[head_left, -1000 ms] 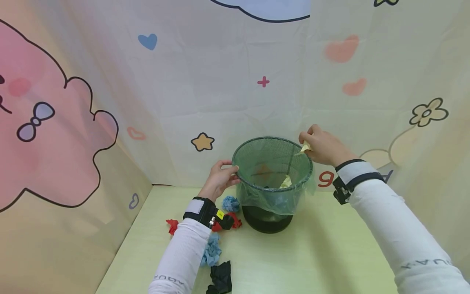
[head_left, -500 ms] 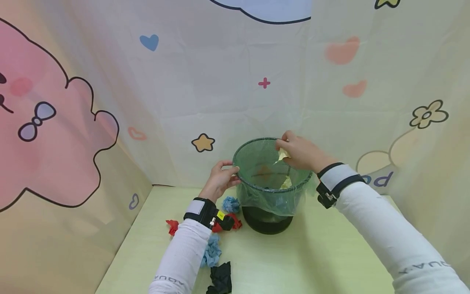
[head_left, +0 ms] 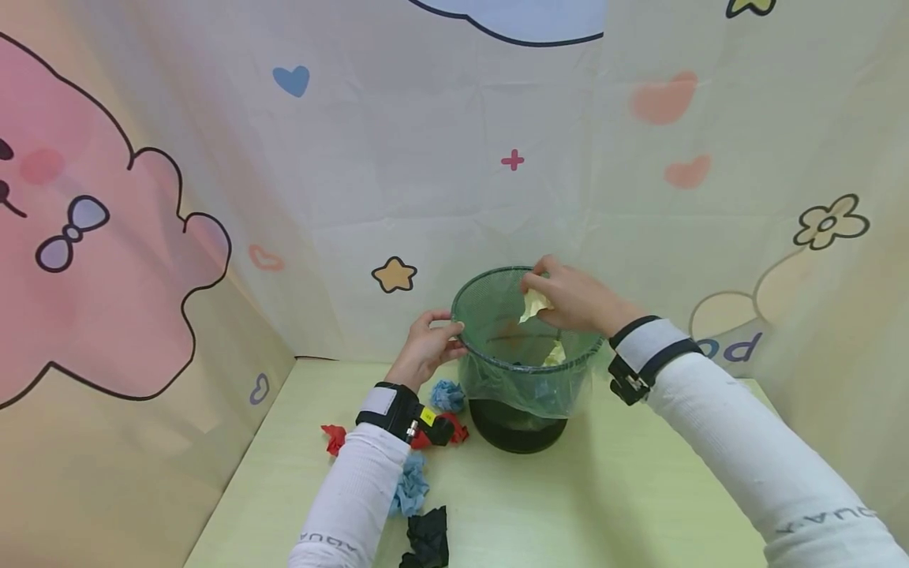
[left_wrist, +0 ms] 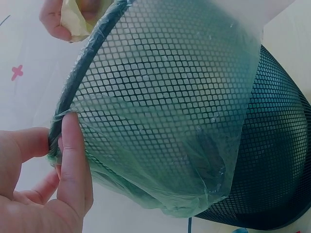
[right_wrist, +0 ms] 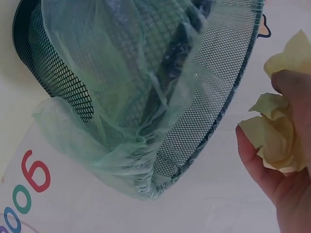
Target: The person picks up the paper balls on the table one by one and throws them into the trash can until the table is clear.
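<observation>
A black mesh wastebasket (head_left: 521, 434) stands on the table, lined with a thin green plastic bag (head_left: 525, 392) folded over its rim. My left hand (head_left: 426, 347) pinches the rim at its left side, thumb and fingers either side of the bag's edge, as the left wrist view shows. My right hand (head_left: 578, 298) holds a crumpled piece of yellow paper (right_wrist: 277, 131) above the basket's opening, the paper pinched between thumb and fingers. Another crumpled yellow paper (head_left: 555, 353) shows inside the basket, low on the right.
Left of the basket lie crumpled blue papers (head_left: 409, 487), red papers (head_left: 334, 439) and black paper (head_left: 428, 536), partly hidden by the left forearm. A printed cloth (head_left: 440, 158) hangs behind the pale table (head_left: 639, 473).
My right hand has moved left with the yellow paper, from the basket's right rim to over its opening. The left hand has stayed at the rim.
</observation>
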{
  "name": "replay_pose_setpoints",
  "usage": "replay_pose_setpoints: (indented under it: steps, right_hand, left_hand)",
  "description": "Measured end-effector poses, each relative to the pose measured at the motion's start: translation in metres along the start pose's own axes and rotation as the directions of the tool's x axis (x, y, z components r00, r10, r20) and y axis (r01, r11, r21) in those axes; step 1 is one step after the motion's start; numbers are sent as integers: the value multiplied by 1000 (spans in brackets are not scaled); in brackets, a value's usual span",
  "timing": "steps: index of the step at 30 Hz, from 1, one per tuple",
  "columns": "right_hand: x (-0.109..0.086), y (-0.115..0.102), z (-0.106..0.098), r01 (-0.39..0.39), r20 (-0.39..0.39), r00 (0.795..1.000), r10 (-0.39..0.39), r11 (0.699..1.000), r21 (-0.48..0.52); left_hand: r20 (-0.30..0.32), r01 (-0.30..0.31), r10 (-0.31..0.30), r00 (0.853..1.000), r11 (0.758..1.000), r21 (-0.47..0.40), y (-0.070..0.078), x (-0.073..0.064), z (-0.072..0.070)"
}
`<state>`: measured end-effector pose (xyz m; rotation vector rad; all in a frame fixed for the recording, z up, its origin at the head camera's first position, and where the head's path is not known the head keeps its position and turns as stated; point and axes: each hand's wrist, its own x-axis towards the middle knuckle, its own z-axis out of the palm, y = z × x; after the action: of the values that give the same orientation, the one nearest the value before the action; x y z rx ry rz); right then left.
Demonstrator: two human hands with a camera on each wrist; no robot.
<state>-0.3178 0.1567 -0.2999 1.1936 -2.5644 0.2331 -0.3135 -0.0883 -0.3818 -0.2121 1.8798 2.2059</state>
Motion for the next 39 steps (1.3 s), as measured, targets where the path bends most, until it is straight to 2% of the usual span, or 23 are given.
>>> replay_pose_setpoints:
  steps: [11, 21, 30, 39]
  right_hand:
    - [1, -3, 2, -4, 14, 1000, 4, 1000, 3]
    - [1, -10, 4, -51, 80, 995, 53, 998, -20]
    - [0, -11, 5, -70, 98, 993, 72, 997, -24]
    - [-4, -5, 8, -143, 81, 986, 149, 987, -74]
  left_hand:
    - [-1, -8, 8, 1000, 1000, 7, 0, -2, 1]
    - [-2, -11, 11, 1000, 1000, 9, 1, -3, 1]
    - [1, -10, 10, 1000, 1000, 0, 0, -2, 1]
    - [2, -3, 3, 1000, 1000, -5, 0, -1, 1]
